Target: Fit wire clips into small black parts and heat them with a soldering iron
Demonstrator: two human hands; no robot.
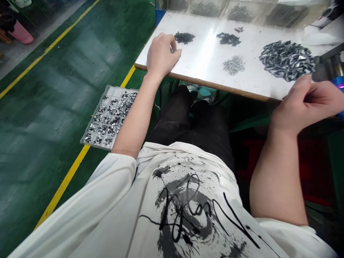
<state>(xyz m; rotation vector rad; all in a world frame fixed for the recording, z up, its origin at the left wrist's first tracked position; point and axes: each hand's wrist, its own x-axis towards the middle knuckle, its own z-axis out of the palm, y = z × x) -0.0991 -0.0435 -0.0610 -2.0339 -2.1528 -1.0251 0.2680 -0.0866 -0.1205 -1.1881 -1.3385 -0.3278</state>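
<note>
My left hand point(162, 55) rests at the left front of the white tabletop point(199, 68), its fingers curled in and a small dark bit showing by the fingertips. Just beyond it lies a small pile of black parts point(184, 37). My right hand point(309, 100) is closed above the table's front right edge, thumb against the fingers, slightly blurred. What it holds, if anything, is hidden. Nearest to it is a large heap of shiny dark metal pieces point(287, 60). Between the hands are a second black pile point(229, 39) and a scatter of tiny silvery parts point(234, 65).
Clear bins point(206, 8) with small parts line the table's back. A few loose pieces point(238, 29) lie before them. A blue-lit tool or fixture point(338, 80) stands at far right. Low on the left, a compartment tray point(103, 118) holds many metal parts above the green floor point(67, 64).
</note>
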